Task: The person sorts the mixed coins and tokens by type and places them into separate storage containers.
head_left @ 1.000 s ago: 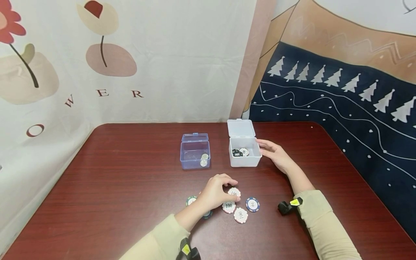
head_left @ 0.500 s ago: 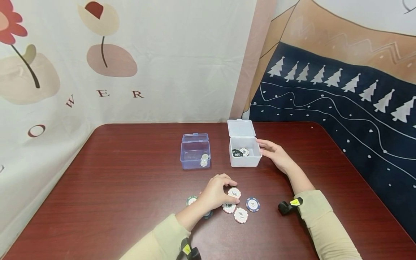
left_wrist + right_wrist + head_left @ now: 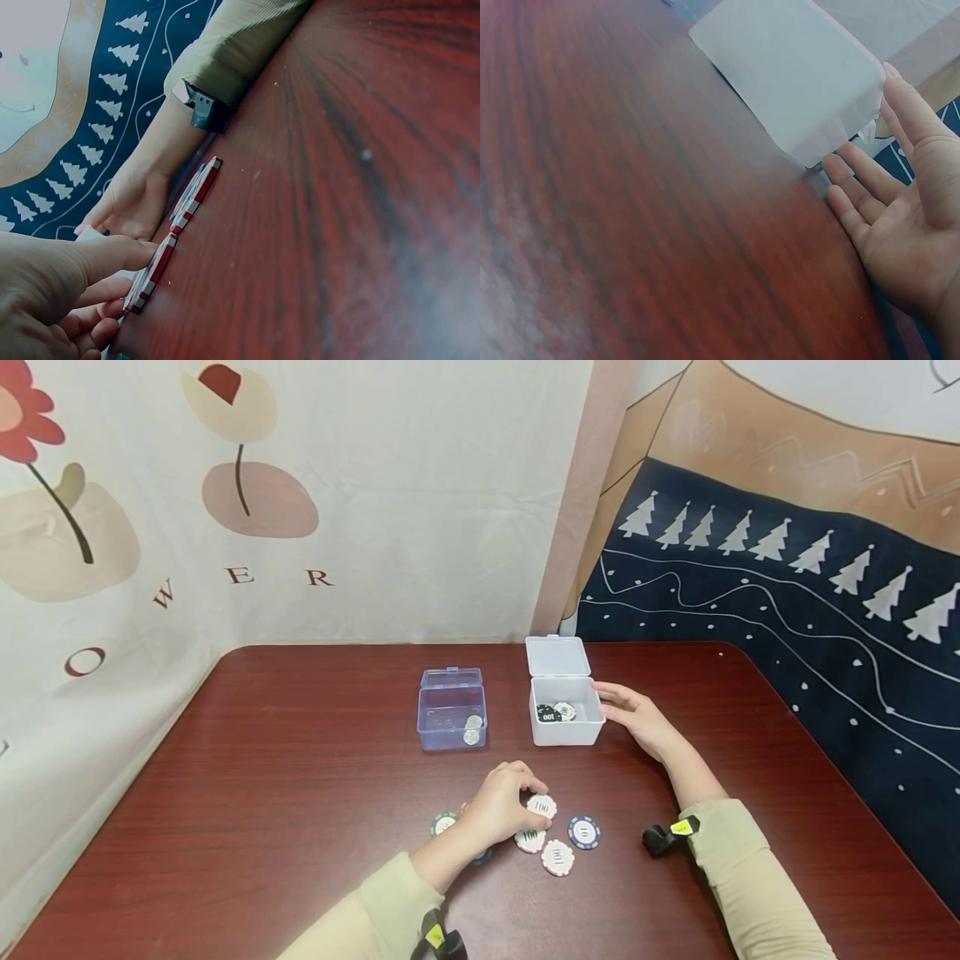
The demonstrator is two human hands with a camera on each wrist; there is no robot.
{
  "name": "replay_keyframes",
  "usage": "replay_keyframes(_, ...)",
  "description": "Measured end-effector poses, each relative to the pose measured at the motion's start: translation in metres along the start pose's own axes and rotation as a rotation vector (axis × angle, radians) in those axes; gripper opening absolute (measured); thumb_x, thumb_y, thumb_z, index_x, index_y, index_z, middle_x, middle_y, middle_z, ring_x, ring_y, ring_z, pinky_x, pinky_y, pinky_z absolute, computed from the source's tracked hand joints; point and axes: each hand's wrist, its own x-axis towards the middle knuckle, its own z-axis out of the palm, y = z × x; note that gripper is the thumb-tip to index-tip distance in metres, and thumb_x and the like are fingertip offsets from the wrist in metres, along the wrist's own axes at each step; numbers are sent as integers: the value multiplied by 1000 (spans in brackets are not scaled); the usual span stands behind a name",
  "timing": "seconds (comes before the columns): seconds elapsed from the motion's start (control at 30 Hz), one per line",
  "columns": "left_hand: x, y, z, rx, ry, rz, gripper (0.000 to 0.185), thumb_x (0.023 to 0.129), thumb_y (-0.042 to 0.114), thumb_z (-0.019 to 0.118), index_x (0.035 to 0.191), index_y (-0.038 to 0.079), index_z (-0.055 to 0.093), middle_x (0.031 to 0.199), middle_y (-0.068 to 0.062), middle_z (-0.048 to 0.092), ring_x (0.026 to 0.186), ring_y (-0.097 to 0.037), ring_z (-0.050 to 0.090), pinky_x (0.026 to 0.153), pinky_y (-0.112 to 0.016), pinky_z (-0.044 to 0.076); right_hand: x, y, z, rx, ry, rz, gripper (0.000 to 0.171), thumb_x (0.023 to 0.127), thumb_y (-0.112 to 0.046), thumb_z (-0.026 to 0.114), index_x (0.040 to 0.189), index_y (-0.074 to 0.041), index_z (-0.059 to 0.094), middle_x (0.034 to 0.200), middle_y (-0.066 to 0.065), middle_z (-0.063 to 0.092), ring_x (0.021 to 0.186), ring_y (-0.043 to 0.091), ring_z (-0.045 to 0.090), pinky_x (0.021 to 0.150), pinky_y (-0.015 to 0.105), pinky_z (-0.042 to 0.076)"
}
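Note:
Thumb and index finger of my left hand (image 3: 498, 806) curl round a white poker chip (image 3: 542, 807) marked 100, holding it at its edges near the table. A second white 100 chip (image 3: 530, 842) lies just below the thumb, and another one (image 3: 557, 858) sits closer to me. In the left wrist view the thumb tip is right at the red-and-white edge of a chip (image 3: 154, 276). My right hand (image 3: 636, 717) has its fingers extended against the right side of the white plastic box (image 3: 566, 734). Black and white chips (image 3: 549, 713) lie inside this box, its lid raised.
A blue chip (image 3: 584, 832) marked 10 lies right of the white ones. A green-edged chip (image 3: 443, 822) and others are partly hidden by the left forearm. Left of the white box stands a blue translucent box (image 3: 438, 739), lid up, with silver coins (image 3: 472, 731) inside.
The 100 on the chip between the left thumb and index finger shows slightly more clearly than a second ago. Both hands stay in about the same place.

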Motion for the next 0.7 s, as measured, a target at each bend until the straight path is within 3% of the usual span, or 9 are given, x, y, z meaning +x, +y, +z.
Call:
replay_keyframes(0.37, 1, 1, 1, 28, 10, 2, 30, 60, 14, 86, 88, 9, 75, 82, 6, 60, 82, -13, 50, 79, -28, 39, 0, 1, -1, -2, -6, -11, 52, 95, -18, 61, 142, -4, 43, 142, 20, 43, 128, 29, 41, 107, 51, 27)
replay_keyframes(0.7, 1, 0, 3, -35, 41, -6, 29, 60, 14, 81, 88, 9, 75, 82, 6, 62, 79, -13, 49, 71, -24, 39, 0, 0, 0, 1, -6, -21, 53, 94, -21, 63, 142, -5, 44, 142, 20, 44, 126, 27, 43, 106, 50, 29)
